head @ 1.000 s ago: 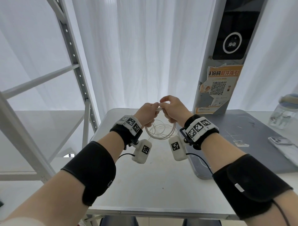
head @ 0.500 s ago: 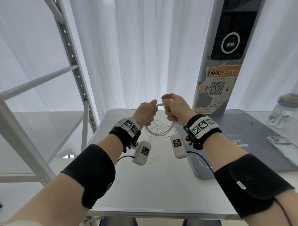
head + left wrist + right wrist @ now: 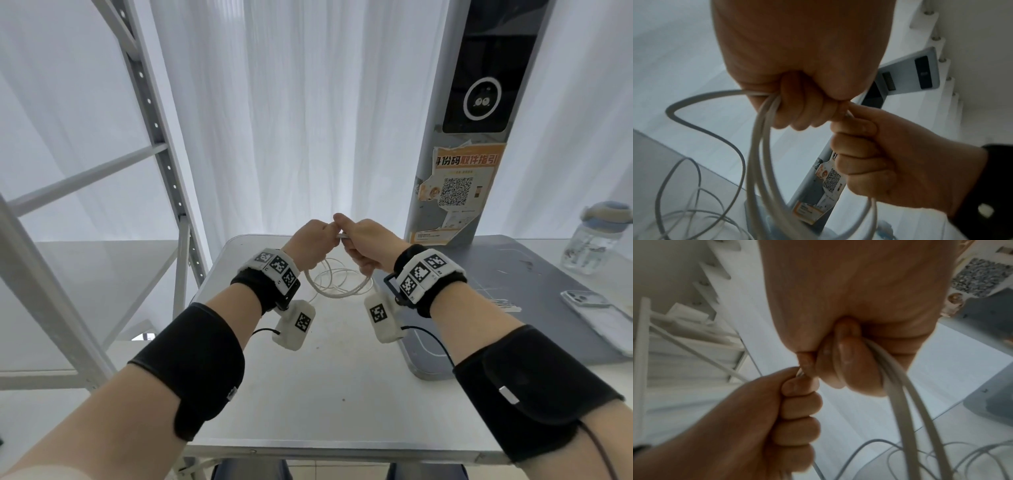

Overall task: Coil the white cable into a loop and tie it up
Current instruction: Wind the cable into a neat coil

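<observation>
The white cable (image 3: 337, 282) hangs as several loose loops between my two hands, above the far part of the white table (image 3: 329, 394). My left hand (image 3: 313, 236) is a fist gripping the top of the coil; in the left wrist view the strands (image 3: 764, 129) run out under its curled fingers. My right hand (image 3: 368, 240) grips the coil beside it, knuckles touching the left hand. The right wrist view shows the cable (image 3: 898, 386) leaving that fist downward. A short cable piece (image 3: 342, 236) bridges the two fists. Lower loops (image 3: 684, 203) lie slack below.
A grey pillar (image 3: 455, 192) with an orange QR poster stands behind my right hand on a grey mat (image 3: 534, 274). A phone (image 3: 582, 301) and a clear water bottle (image 3: 596, 240) sit at the right. A metal shelf frame (image 3: 161, 154) rises at the left.
Both hands stayed together at the top of the coil, shifting slightly while working the cable end between them; the loops below swung a little.
</observation>
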### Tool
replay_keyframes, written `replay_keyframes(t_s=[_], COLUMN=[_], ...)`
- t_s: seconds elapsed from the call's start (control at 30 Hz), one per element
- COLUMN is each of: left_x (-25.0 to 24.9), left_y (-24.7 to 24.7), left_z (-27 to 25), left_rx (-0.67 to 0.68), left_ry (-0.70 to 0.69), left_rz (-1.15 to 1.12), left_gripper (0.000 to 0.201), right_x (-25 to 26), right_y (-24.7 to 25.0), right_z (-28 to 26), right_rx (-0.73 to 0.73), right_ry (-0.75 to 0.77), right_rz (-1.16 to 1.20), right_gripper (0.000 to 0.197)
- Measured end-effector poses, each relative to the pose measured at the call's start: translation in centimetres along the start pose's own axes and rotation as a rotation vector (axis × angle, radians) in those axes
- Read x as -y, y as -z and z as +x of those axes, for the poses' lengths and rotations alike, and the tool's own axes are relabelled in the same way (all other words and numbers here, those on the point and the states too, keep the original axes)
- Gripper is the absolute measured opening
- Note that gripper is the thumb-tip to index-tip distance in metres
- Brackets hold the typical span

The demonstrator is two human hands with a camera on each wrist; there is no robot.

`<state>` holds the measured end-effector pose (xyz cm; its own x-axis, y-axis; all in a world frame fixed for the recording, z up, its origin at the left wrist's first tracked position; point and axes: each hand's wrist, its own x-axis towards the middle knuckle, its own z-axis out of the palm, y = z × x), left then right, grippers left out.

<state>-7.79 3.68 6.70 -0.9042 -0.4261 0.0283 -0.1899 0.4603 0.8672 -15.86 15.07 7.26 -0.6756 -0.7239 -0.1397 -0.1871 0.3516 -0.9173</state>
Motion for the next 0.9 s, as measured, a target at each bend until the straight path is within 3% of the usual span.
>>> replay_keyframes(t_s=[0.2,0.43,0.63,0.9], left_x=[-0.1,-1.1,-1.3,-1.7], left_y=[1.3,2.4,2.9,2.8], left_z=[-1.0,-2.1,-2.6,-3.0], left_rx=[0.033,0.055,-0.007,-0.042], left_ry=[0.015,0.015,0.004,0.019], left_rz=[-0.402,-0.453,-0.348,-0.122], left_gripper=[0.047,0.046,0.044,0.039], right_x=[0.9,1.4,1.7,2.5], right_y=[0.8,0.9,0.5,1.4], right_z=[-0.6,-1.3,-2.2,-2.7], right_rx=[-0.052,-0.023,-0.088,-0.048], right_ry=[0.037,0.031,0.110,0.141], right_rz=[0.452,0.765,0.473,0.166], right_gripper=[0.055,0.053,0.046,0.032])
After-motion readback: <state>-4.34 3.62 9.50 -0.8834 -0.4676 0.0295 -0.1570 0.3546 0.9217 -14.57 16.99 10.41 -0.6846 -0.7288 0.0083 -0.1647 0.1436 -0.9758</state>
